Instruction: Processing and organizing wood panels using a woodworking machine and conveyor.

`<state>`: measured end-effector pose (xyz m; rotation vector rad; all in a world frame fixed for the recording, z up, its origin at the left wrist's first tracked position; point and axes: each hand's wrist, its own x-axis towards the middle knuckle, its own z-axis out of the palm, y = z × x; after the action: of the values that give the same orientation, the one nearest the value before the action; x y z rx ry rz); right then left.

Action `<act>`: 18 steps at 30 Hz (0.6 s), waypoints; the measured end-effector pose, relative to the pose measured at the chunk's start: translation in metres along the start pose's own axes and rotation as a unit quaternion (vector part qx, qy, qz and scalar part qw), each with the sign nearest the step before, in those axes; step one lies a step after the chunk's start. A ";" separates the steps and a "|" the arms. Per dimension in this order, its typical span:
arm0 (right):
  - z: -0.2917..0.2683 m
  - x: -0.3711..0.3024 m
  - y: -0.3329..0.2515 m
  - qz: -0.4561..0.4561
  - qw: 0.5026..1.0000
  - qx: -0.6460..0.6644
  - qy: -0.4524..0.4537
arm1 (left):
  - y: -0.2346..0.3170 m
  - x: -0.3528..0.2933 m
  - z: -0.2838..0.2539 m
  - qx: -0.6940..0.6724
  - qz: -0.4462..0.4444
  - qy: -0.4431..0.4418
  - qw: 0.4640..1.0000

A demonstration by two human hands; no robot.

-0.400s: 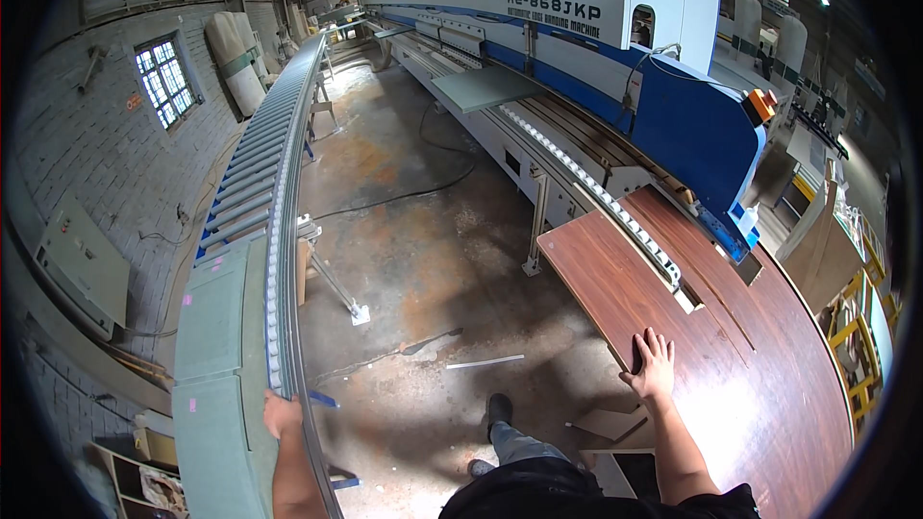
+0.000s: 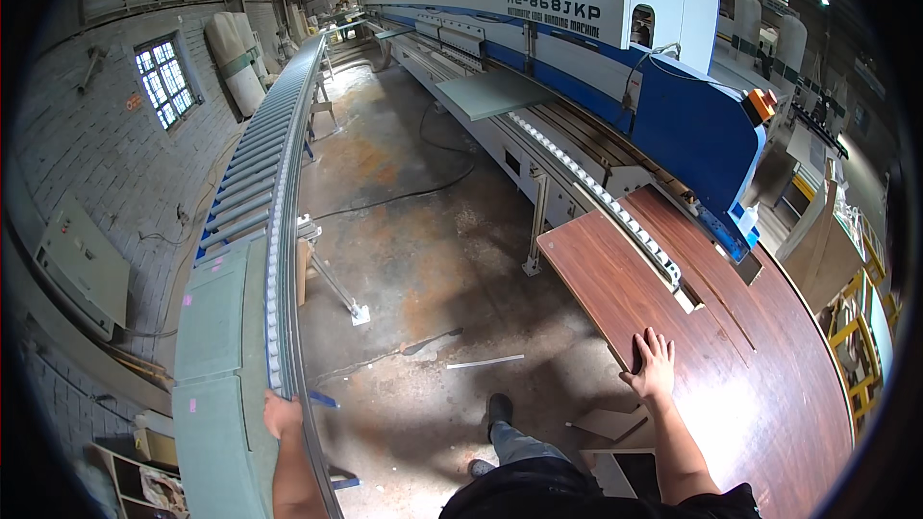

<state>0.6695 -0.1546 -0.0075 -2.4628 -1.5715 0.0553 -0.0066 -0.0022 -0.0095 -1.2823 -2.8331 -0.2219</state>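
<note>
1. Right hand (image 2: 654, 370) rests on the desk's (image 2: 760, 356) left edge, fingers slightly apart; I'd keep it flat, clear of the white track (image 2: 608, 200).
2. Left hand (image 2: 283, 415) touches the roller conveyor's (image 2: 258, 141) right edge, beside green panels (image 2: 207, 327) at its near end; go light.
3. Left fingertips are hidden, can't tell if they're clamped.

1 L hand (image 2: 283, 415), 1 R hand (image 2: 654, 367) (2 tot.), 1 roller conv. (image 2: 252, 154), 1 brn tbl. (image 2: 750, 375)

A black top (image 2: 529, 496) with its right sleeve (image 2: 736, 501) ending above a bare forearm (image 2: 681, 457) is worn with faded light-blue jeans (image 2: 529, 449) and dark, round-toed footwear (image 2: 500, 409), while the left hand (image 2: 283, 414) and right hand (image 2: 653, 368) are bare.
</note>
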 end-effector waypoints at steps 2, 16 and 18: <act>0.000 0.000 0.000 0.000 1.000 0.000 0.001 | 0.000 0.000 0.000 -0.003 0.002 0.001 1.000; -0.001 0.000 0.001 0.002 1.000 -0.004 -0.005 | 0.005 -0.006 -0.008 -0.010 0.006 0.001 1.000; -0.001 -0.001 0.001 0.002 1.000 -0.004 -0.005 | 0.005 -0.006 -0.008 -0.009 0.006 0.001 1.000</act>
<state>0.6701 -0.1555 -0.0071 -2.4749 -1.5739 0.0612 0.0006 -0.0046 -0.0016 -1.3006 -2.8274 -0.2494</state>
